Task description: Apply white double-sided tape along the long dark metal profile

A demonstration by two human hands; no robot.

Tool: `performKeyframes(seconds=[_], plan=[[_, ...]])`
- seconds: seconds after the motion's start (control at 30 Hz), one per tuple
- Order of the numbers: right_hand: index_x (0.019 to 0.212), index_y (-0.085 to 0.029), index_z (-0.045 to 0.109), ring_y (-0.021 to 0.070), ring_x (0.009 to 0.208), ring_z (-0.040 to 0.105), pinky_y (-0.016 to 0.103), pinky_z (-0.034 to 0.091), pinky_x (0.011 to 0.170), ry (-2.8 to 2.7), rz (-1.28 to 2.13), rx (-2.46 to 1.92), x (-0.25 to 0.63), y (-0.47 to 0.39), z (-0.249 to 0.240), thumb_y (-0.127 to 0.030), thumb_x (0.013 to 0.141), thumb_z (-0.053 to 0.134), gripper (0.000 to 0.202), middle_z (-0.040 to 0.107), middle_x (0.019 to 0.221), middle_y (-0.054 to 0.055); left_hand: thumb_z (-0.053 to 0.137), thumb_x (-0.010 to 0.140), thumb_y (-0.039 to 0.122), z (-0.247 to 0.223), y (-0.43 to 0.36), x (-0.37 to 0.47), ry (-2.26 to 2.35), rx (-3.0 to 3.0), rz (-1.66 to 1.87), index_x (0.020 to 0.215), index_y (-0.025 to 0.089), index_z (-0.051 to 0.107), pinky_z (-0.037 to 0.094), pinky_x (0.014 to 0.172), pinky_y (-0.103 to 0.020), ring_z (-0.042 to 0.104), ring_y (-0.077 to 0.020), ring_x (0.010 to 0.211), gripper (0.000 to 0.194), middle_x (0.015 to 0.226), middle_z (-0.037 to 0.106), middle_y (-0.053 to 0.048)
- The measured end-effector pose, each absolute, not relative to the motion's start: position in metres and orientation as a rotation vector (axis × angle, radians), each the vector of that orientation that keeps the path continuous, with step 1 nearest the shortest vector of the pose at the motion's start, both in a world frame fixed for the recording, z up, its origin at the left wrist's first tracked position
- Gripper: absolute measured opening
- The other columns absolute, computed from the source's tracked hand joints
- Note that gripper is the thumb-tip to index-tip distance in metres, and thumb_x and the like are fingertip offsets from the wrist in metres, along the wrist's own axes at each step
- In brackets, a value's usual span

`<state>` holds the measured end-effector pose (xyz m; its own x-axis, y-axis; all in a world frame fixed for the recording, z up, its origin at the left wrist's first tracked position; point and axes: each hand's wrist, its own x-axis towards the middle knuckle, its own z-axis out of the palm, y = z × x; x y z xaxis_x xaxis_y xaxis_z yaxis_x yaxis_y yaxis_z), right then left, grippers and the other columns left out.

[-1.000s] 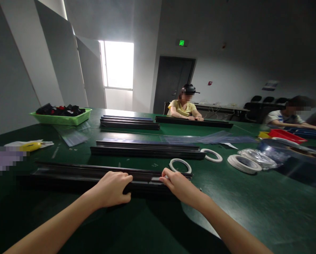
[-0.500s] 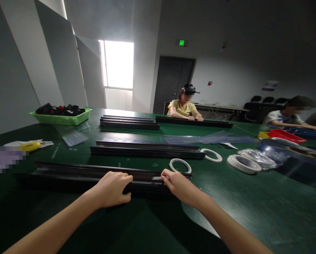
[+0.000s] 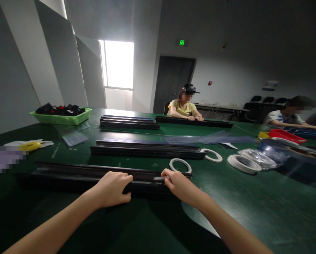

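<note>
Nearest, on a green table (image 3: 239, 211), a left hand (image 3: 108, 190) clamped over the near wall of a long black rail (image 3: 67, 181), probably to stop sliding. Just to the right, a right hand (image 3: 171, 178) with thumb and forefinger pinched together on a pale strip (image 3: 158, 179) at the rail's trough, seemingly for fine control; cannot tell whether touching the bottom. Trough turned upward, likely for reach inside. Just beyond the right hand, a white ring (image 3: 180, 160), lying flat, perhaps for handiness. Farther, a second black rail (image 3: 147, 151), roughly parallel. Far left, a green basket (image 3: 79, 119), apparently to contain loose dark parts (image 3: 59, 110). Farthest, a co-worker (image 3: 183, 107), hands (image 3: 199, 119) on another black rail (image 3: 213, 123).
</note>
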<state>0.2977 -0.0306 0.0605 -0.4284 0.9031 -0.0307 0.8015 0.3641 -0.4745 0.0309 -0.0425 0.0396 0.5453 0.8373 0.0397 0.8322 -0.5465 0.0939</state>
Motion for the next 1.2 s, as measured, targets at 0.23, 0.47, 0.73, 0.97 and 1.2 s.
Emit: performKeyframes(seconds=[0.23, 0.47, 0.73, 0.97, 1.2], plan=[[0.096, -0.017, 0.062, 0.0158, 0.072, 0.058, 0.026, 0.038, 0.065, -2.374, 0.635, -1.532, 0.2962, -0.0308, 0.0614, -0.033, 0.093, 0.039, 0.028, 0.065, 0.085, 0.007, 0.05, 0.079, 0.038, 0.0416, -0.0438, 0.0322, 1.466, 2.707, 0.118, 0.089, 0.022, 0.059, 0.045, 0.069, -0.031, 0.064, -0.0213, 0.082, 0.02, 0.091, 0.069, -0.004], [0.092, -0.019, 0.061, 0.0157, 0.072, 0.057, 0.026, 0.039, 0.065, -2.375, 0.637, -1.536, 0.2963, -0.03, 0.0601, -0.04, 0.094, 0.041, 0.029, 0.065, 0.082, 0.004, 0.052, 0.079, 0.038, 0.0412, -0.0431, 0.0321, 1.465, 2.705, 0.117, 0.088, 0.023, 0.058, 0.045, 0.071, -0.031, 0.065, -0.0221, 0.083, 0.019, 0.091, 0.069, -0.003], [0.089, -0.019, 0.058, 0.0147, 0.068, 0.056, 0.025, 0.037, 0.063, -2.402, 0.609, -1.509, 0.2966, -0.0294, 0.0596, -0.038, 0.094, 0.042, 0.026, 0.063, 0.078, 0.004, 0.051, 0.079, 0.038, 0.0389, -0.0416, 0.0318, 1.451, 2.725, 0.147, 0.087, 0.023, 0.057, 0.044, 0.068, -0.031, 0.065, -0.0218, 0.082, 0.018, 0.091, 0.069, -0.003], [0.093, -0.018, 0.061, 0.015, 0.069, 0.057, 0.025, 0.038, 0.063, -2.363, 0.632, -1.521, 0.2964, -0.0294, 0.0575, -0.035, 0.093, 0.041, 0.026, 0.064, 0.08, 0.005, 0.052, 0.079, 0.038, 0.0421, -0.0432, 0.0324, 1.47, 2.691, 0.117, 0.088, 0.023, 0.058, 0.045, 0.071, -0.03, 0.064, -0.0215, 0.083, 0.019, 0.092, 0.069, -0.003], [0.098, -0.018, 0.063, 0.0157, 0.071, 0.058, 0.025, 0.039, 0.063, -2.362, 0.651, -1.523, 0.2983, -0.0289, 0.0576, -0.032, 0.093, 0.041, 0.027, 0.066, 0.085, 0.006, 0.052, 0.079, 0.038, 0.0425, -0.0429, 0.0332, 1.479, 2.69, 0.104, 0.088, 0.022, 0.058, 0.045, 0.071, -0.031, 0.064, -0.0215, 0.083, 0.019, 0.091, 0.069, -0.004]])
